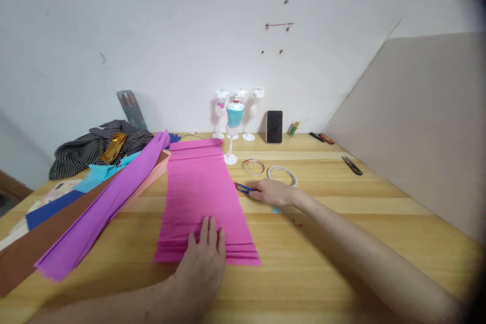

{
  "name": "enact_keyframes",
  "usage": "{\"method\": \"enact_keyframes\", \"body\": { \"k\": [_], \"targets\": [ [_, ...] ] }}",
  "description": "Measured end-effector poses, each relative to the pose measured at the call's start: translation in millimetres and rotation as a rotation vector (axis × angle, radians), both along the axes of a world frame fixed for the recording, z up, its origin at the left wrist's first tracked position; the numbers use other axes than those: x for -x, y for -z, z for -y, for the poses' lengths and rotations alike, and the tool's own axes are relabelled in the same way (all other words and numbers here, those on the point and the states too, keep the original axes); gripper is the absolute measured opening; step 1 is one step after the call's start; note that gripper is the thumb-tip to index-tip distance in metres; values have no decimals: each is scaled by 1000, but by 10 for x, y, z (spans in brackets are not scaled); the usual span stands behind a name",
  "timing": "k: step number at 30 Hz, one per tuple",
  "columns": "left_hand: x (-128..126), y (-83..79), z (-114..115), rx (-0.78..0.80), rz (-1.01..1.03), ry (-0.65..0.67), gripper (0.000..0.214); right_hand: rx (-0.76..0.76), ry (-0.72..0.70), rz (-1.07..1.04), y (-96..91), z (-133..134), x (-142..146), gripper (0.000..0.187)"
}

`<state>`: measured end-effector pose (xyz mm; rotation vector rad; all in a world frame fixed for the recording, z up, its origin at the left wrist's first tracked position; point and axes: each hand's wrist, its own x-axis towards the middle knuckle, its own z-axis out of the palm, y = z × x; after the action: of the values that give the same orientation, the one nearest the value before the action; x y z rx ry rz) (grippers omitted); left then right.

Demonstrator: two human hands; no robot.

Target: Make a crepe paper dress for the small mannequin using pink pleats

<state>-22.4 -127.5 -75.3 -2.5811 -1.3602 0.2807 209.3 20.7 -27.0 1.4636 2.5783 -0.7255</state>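
A long sheet of pink crepe paper (199, 187) lies flat down the middle of the wooden table (341, 223), with folds at its near end. My left hand (205, 255) rests flat on that near end, fingers stretched out. My right hand (271, 192) lies just right of the sheet, its fingers closed over a small blue-handled tool (243, 188), perhaps scissors, whose tip points at the paper's edge.
Purple (102, 212), brown and peach paper strips lie at the left, beside striped cloth (94, 147) and a grey flask (131, 109). Small mannequins (235, 114), a phone (274, 126), a tape ring (282, 174), a wire ring and snips (352, 165) sit behind. A grey board (425, 126) leans at right.
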Motion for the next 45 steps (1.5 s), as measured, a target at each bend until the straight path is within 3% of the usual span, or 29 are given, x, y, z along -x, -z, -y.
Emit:
{"method": "enact_keyframes", "body": {
  "k": [5, 10, 14, 17, 20, 23, 25, 28, 32, 36, 41, 45],
  "targets": [
    [7, 74, 141, -46, 45, 86, 47, -79, 40, -22, 147, -93, -77, 20],
    [-15, 3, 189, 37, 19, 178, 43, -273, 147, -88, 186, -28, 1, 16],
    [-58, -186, 96, 181, -5, 156, 39, -327, -125, -356, 112, 138, 136, 28],
    [-26, -426, -101, 415, -9, 139, 28, -135, -268, -525, 88, 247, 155, 43],
    [84, -625, -349, 469, 89, 14, 18, 230, -184, -712, 94, 345, 110, 40],
    [202, -680, -582, 493, 371, -43, 28, 646, -114, -896, 102, 453, 86, 45],
    [250, -661, -721, 581, 526, -53, 26, 770, -73, -975, 120, 519, 116, 53],
    [292, -647, -894, 712, 603, -79, 19, 725, 31, -995, 200, 569, 215, 49],
    [414, -740, -1040, 913, 608, -60, 16, 557, 265, -890, 355, 532, 329, 17],
    [678, -827, -1125, 1033, 623, -86, 20, 541, 386, -834, 415, 481, 352, 13],
    [978, -723, -1203, 946, 608, -195, 21, 502, 423, -815, 406, 455, 373, 6],
    [1013, -661, -1146, 766, 592, -214, 23, 451, 402, -796, 400, 439, 410, 14]
  ]
}}
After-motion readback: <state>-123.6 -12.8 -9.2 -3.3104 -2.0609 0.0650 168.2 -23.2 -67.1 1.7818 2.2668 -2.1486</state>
